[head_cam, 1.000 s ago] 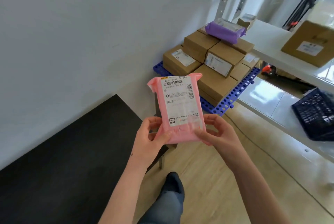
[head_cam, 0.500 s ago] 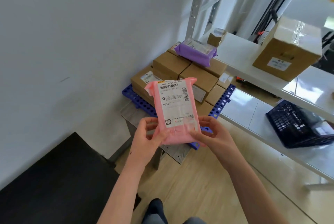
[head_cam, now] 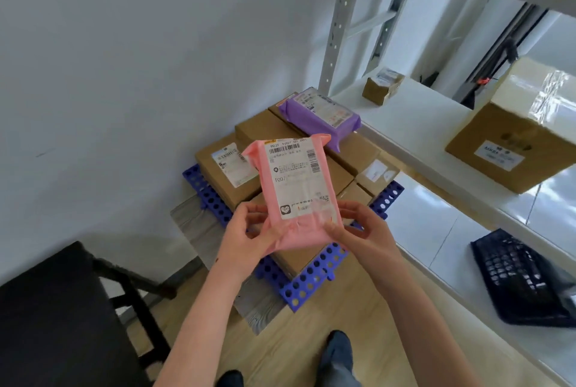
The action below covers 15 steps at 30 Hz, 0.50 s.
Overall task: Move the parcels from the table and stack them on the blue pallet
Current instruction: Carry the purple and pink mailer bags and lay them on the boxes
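Both hands hold one pink parcel up in the air in front of the person, with its white label facing the camera. The left hand grips the parcel's lower left edge: the thumb lies on the front of the wrapper and the curled fingers reach round the side. The right hand grips the lower right corner the same way, with the thumb pressed on the front near the label's bottom edge and the fingers bent round the side. Neither hand is spread wide; both are closed round the soft wrapper at its bottom end, and the top end stands free, leaning a little to the left.

The parcel hangs above the near part of the blue pallet, which rests on a low grey wooden stand against the white wall. Brown boxes are stacked on the pallet, and a purple parcel lies on top of the far ones. Whether the pink parcel touches the boxes behind it cannot be told.

The black table is at the lower left. To the right, a white shelf carries a small box and a large cardboard box, and a black basket sits on the level below.
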Motion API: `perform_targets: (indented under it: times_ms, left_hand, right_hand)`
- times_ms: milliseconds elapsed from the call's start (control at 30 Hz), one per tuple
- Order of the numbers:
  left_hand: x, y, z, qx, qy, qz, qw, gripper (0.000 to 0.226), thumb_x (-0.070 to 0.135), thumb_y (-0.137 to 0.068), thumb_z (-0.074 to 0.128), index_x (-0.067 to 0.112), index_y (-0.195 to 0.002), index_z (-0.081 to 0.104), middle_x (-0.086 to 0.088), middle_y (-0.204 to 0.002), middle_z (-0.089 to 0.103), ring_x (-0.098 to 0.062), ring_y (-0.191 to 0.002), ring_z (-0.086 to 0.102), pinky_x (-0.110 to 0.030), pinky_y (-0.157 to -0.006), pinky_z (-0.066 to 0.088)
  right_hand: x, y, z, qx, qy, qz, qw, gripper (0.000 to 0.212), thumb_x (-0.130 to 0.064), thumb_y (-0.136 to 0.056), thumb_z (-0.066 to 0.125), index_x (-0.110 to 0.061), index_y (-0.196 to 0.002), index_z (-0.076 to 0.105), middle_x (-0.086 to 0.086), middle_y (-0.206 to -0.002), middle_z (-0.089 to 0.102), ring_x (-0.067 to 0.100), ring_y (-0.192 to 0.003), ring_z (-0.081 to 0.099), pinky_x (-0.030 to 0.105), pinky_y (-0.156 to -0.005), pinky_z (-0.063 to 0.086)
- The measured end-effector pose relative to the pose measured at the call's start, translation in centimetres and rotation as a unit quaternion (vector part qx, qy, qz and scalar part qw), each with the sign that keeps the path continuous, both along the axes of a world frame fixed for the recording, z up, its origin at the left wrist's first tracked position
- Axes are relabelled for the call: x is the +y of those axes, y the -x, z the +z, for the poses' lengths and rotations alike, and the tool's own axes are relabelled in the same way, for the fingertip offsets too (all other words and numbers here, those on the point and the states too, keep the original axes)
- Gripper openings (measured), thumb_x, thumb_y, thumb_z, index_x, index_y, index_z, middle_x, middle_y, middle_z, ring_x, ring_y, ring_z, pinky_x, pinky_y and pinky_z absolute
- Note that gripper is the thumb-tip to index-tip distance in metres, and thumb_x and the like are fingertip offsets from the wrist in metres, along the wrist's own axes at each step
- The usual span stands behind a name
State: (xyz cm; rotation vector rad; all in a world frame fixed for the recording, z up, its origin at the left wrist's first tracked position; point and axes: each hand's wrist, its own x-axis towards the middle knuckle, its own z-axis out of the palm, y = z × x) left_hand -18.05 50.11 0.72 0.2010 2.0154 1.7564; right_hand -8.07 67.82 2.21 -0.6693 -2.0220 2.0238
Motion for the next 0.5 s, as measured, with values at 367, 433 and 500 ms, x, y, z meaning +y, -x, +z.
perform_targets:
  times_ms: [367,433,500]
  left_hand:
    - [13.0,-2.1,2.2,-0.028,-0.001,0.147,0.989,0.043,0.036,-0.067,0.077,0.021,-0.102,0.057,0.004,-0.105,0.064,-0.012,-0.095,0.062,-0.027,-0.068,0.054]
    - [14.4,-2.0,2.2,-0.023,0.001,0.164,0.986,0.039,0.034,-0.07,0.077,0.021,-0.101,0.057,0.006,-0.103,0.064,-0.006,-0.088,0.063,-0.016,-0.058,0.05]
    - [15.3,-1.7,2.2,-0.018,0.001,0.183,0.983,0.037,0.033,-0.071,0.077,0.022,-0.1,0.057,0.006,-0.101,0.065,-0.004,-0.084,0.064,-0.011,-0.053,0.048]
  right_hand:
    - [14.1,2.5,1.4,0.038,0.003,0.147,0.988,0.027,-0.025,-0.084,0.071,-0.03,-0.11,0.066,-0.014,-0.107,0.071,0.005,-0.096,0.068,0.013,-0.072,0.053]
    - [15.6,3.2,1.6,0.048,0.005,0.166,0.985,0.027,-0.022,-0.084,0.071,-0.029,-0.109,0.066,-0.014,-0.105,0.072,0.007,-0.095,0.069,0.013,-0.072,0.053]
    - [16.7,4.1,1.8,0.055,0.003,0.18,0.982,0.027,-0.018,-0.085,0.07,-0.029,-0.109,0.067,-0.014,-0.104,0.072,0.008,-0.094,0.07,0.015,-0.072,0.054]
